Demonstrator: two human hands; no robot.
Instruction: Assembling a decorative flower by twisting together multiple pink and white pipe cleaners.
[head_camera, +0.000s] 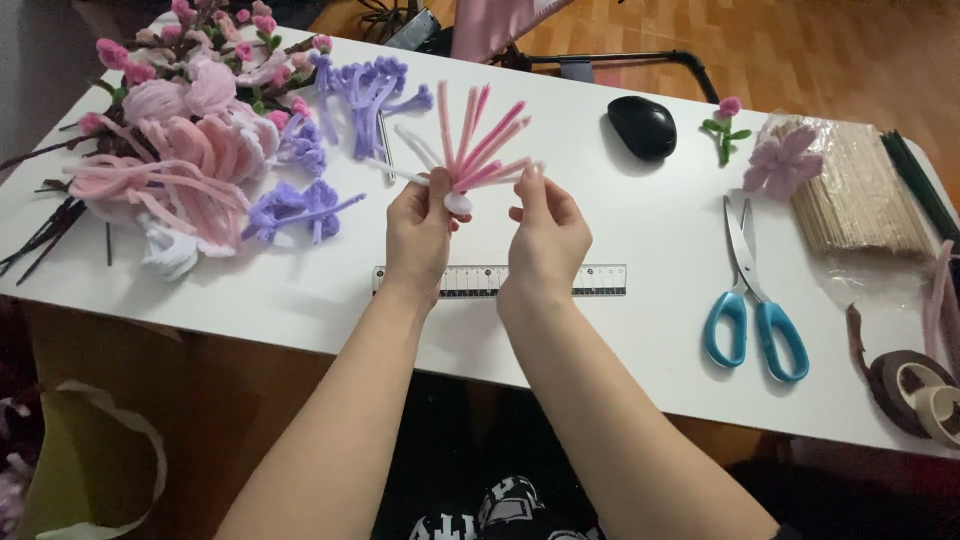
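Note:
My left hand (420, 225) pinches the base of a fan of pink and white pipe cleaners (470, 145), held above the white table (620, 320). The pink stems spread upward and to the right, the white ones lean left. My right hand (545, 230) is beside it, its fingertips touching the lowest pink stem at the right of the bundle. A clear ruler (600, 280) lies flat on the table just beneath both hands.
Pink, white and purple pipe-cleaner flowers (200, 150) are heaped at the left. A black mouse (642, 126), a small pink flower (780, 160), a pack of wooden sticks (860, 190), blue scissors (750, 310) and tape rolls (915, 390) lie to the right.

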